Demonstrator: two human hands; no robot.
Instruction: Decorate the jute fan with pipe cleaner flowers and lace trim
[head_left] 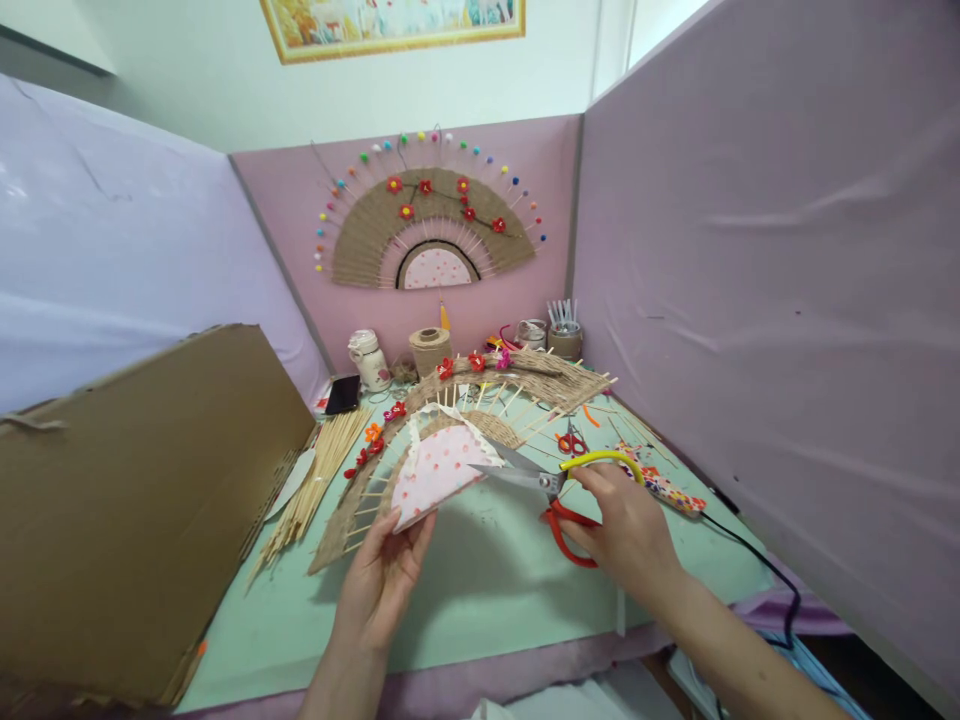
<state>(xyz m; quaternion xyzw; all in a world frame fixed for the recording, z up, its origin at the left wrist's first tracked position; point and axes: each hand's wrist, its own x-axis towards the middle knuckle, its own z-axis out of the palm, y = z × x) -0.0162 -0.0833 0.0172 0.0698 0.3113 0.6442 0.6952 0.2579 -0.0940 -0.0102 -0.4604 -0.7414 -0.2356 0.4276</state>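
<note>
My left hand (394, 560) grips a handmade fan (570, 382) by the lower edge of its pink spotted half-round centre (439, 470). The fan has thin wooden ribs, a band of brown twine and small red, orange and pink flowers along its arc. A strip of white lace trim (414, 440) lies loosely along the curved edge of the pink piece. In my right hand (626, 525) is a pair of scissors (551, 482) with one yellow and one red handle. The scissor blades are apart and point left, at the right side of the pink piece.
A finished-looking fan (435, 200) hangs on the pink back panel. Bamboo sticks (315, 490) and a cardboard sheet (150, 500) stand at left. Behind are a twine spool (430, 350) and a jar (369, 360). Small red scissors (572, 440) and a corded patterned tool (671, 494) lie right.
</note>
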